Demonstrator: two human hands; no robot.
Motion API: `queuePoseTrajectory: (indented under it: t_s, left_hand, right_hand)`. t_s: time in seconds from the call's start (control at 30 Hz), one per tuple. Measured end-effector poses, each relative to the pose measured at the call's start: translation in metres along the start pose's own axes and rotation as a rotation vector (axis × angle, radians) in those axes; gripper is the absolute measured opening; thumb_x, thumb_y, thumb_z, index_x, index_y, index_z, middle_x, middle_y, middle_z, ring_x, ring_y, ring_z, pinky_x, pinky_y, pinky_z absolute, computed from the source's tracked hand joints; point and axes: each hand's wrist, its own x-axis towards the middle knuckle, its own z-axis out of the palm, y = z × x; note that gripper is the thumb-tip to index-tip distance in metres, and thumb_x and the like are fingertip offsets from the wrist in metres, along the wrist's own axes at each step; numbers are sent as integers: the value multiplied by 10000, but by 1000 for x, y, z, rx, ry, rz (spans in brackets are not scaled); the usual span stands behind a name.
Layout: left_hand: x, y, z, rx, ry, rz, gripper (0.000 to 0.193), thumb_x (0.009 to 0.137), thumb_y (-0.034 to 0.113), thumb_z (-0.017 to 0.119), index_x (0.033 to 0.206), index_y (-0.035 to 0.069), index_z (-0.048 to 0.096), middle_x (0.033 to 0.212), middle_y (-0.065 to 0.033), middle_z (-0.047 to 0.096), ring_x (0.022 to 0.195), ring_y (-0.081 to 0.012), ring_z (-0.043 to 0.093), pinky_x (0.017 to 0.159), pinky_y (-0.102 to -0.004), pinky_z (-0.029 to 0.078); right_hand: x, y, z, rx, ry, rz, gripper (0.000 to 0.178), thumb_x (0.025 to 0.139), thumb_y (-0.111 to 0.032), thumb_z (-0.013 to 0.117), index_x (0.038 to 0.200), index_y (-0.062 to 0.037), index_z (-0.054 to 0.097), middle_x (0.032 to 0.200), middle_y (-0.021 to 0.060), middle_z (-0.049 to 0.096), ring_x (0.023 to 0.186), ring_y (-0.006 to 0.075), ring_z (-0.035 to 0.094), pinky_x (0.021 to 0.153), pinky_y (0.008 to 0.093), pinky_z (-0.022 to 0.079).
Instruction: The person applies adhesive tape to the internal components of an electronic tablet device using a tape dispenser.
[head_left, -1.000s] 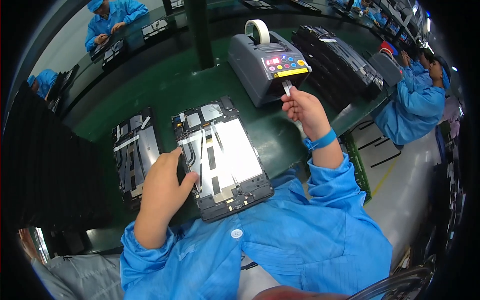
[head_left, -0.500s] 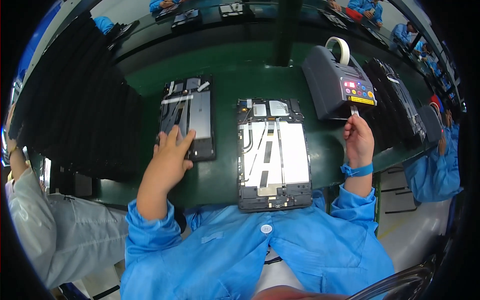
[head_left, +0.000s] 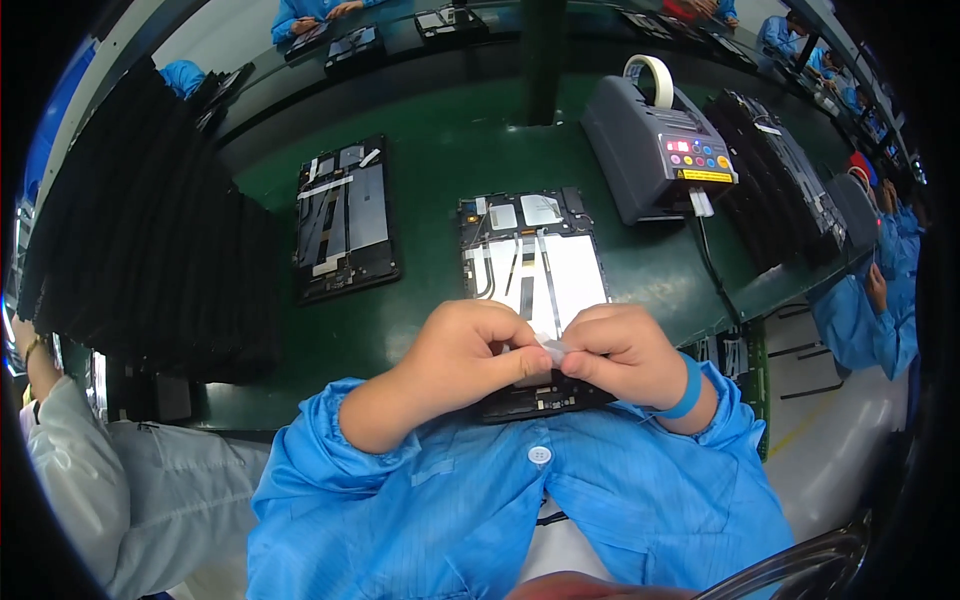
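Note:
A whitish strip of tape (head_left: 552,349) is pinched between my two hands, above the lower part of an opened tablet (head_left: 574,272). My left hand (head_left: 478,345) grips one end between thumb and forefinger; my right hand (head_left: 625,350), with a blue band at the wrist, grips the other. The tablet lies in front of me, its bright silver back, dark cables and black frame showing. Both hands cover part of its lower end. To the left lies a second opened tablet (head_left: 345,220), untouched, with white tape pieces on it.
A grey tape dispenser (head_left: 640,150) with a tape roll on top stands at the back right, a strip hanging from its mouth. Tall black stacked trays (head_left: 150,230) rise at the left. More stacked tablets (head_left: 785,180) stand right of the dispenser. A co-worker's sleeve (head_left: 70,450) is at the left.
My right hand has left the dispenser with a piece of tape. My left hand has come off the left tablet, and both hands now meet over the middle tablet.

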Motion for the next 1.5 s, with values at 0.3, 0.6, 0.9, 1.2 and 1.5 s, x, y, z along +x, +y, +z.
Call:
queuePoseTrajectory:
  t_s: [0.3, 0.6, 0.9, 1.2, 1.5]
  left_hand:
    - [7, -7, -4, -444, 143, -137, 94, 767, 55, 725, 760, -17, 665, 736, -75, 640, 656, -124, 597, 568, -241, 450]
    - [7, -40, -8, -200, 349, 159, 80, 794, 77, 718, 808, 4, 688, 731, -67, 639, 657, -138, 581, 578, -260, 445]
    - [17, -67, -38, -256, 607, 6, 257, 801, 65, 693, 1045, -2, 651, 893, -81, 603, 740, -179, 609, 637, -288, 480]
    - [28, -76, -47, 665, 369, 40, 224, 778, 174, 670, 978, 73, 684, 899, -65, 588, 881, -263, 557, 736, -376, 486]
    - [29, -68, -46, 769, 303, 56, 204, 779, 145, 659, 971, 77, 672, 898, -48, 588, 850, -256, 556, 725, -366, 486]
  right_hand:
    - [13, 4, 4, -87, -34, -22, 146, 815, -160, 656, 735, -37, 664, 617, 103, 600, 583, 264, 592, 531, 351, 445]
    - [33, 15, 9, -175, 404, -9, 186, 778, -144, 684, 934, -45, 695, 731, 114, 642, 653, 243, 626, 555, 329, 466]
    - [88, 33, -10, -433, 164, 71, 126, 790, -141, 649, 783, -24, 600, 750, 146, 601, 725, 325, 604, 622, 390, 471]
    - [129, 66, 8, -546, -64, 89, 253, 766, -53, 657, 983, -46, 527, 810, 103, 614, 803, 297, 603, 670, 395, 475]
    - [159, 84, 2, -596, -142, -166, 203, 754, -42, 637, 923, -43, 523, 770, 113, 593, 752, 316, 584, 655, 401, 462]
